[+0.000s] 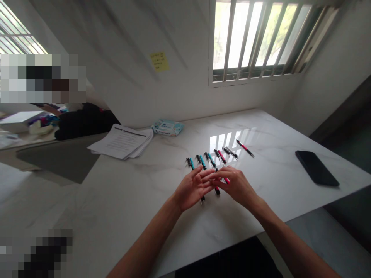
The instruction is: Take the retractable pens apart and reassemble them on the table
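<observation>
My left hand point(193, 188) is turned palm up over the table, its fingers stretched out toward the right. Above those fingers, my right hand point(236, 183) has its fingertips pinched together, touching or nearly touching the left fingers. Whatever the pinch holds is too small to make out. Around and beyond both hands lies a row of pen parts: a teal-and-black part point(202, 162), another teal part point(211, 159), a pink-and-black part point(222, 156) and a grey part point(231, 151). A red-and-black pen point(245, 148) lies at the row's right end. More parts under my hands are partly hidden.
A black phone point(317, 168) lies on the right of the white marbled table point(139, 208). Printed papers point(121, 142) and a blue wipes pack point(167, 127) sit at the back left. Another person in a dark sleeve point(85, 119) is beyond a grey divider point(60, 158).
</observation>
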### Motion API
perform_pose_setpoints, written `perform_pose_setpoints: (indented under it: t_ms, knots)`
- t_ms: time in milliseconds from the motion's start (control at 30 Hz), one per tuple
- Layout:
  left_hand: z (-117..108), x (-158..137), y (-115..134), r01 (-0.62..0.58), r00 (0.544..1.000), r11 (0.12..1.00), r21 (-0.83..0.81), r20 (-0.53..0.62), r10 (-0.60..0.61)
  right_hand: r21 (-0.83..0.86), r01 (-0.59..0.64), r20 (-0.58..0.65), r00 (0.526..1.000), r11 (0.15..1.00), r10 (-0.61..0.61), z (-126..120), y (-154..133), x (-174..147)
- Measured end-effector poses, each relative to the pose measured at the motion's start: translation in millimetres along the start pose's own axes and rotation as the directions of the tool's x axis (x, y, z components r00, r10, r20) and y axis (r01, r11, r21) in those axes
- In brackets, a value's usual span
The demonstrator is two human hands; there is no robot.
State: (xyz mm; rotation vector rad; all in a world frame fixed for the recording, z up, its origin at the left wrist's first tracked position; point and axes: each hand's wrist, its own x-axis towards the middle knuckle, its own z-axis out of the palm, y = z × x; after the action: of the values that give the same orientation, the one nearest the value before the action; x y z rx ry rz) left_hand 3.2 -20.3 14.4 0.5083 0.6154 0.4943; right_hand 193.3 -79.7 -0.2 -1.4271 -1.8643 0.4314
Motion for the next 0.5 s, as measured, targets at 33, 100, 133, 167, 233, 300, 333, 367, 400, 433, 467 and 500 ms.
perform_pose_setpoints:
  t_ms: [33,100,133,167,233,300,333,367,400,433,467,500]
  knots:
    - [-1,0,0,0.005,1.000,1.000,0.009,0.010,-0.005,-0.004,0.007,0.014,1.000,1.000,-0.007,0,1,1]
    - [-3,-1,0,0.008,1.000,1.000,0.021,0.030,-0.008,0.005,0.034,0.038,0.999,0.999,-0.034,0,3,1]
    - [-3,-1,0,0.004,0.999,1.000,0.024,0.038,-0.005,0.017,0.051,0.048,0.998,0.999,-0.052,0,3,0]
    - [-4,-1,-1,-0.001,0.999,1.000,0.028,0.045,-0.001,0.031,0.069,0.055,0.996,0.997,-0.070,1,2,0]
    - [-3,-1,-3,-0.010,0.999,0.999,0.042,0.050,0.007,0.056,0.099,0.064,0.993,0.993,-0.103,2,1,0]
    - [-1,-2,-5,-0.017,0.999,0.998,0.056,0.051,0.014,0.073,0.105,0.060,0.992,0.992,-0.109,1,0,0]
    - [0,-2,-5,-0.022,0.999,0.998,0.058,0.051,0.019,0.083,0.091,0.049,0.994,0.992,-0.095,0,0,0]
    - [1,-2,-4,-0.031,0.998,0.998,0.058,0.051,0.028,0.095,0.069,0.032,0.997,0.993,-0.072,-2,1,0]
    - [1,-2,-3,-0.046,0.998,0.997,0.058,0.047,0.043,0.107,0.041,0.009,0.999,0.993,-0.042,-5,3,1]
    - [2,-2,-2,-0.067,0.997,0.996,0.060,0.040,0.065,0.117,0.011,-0.016,1.000,0.993,-0.009,-8,5,2]
    - [2,-3,1,-0.092,0.996,0.994,0.063,0.027,0.091,0.121,-0.016,-0.039,0.999,0.992,0.021,-11,9,2]
    - [1,-3,3,-0.120,0.993,0.990,0.070,0.010,0.120,0.120,-0.036,-0.056,0.998,0.992,0.042,-14,13,3]
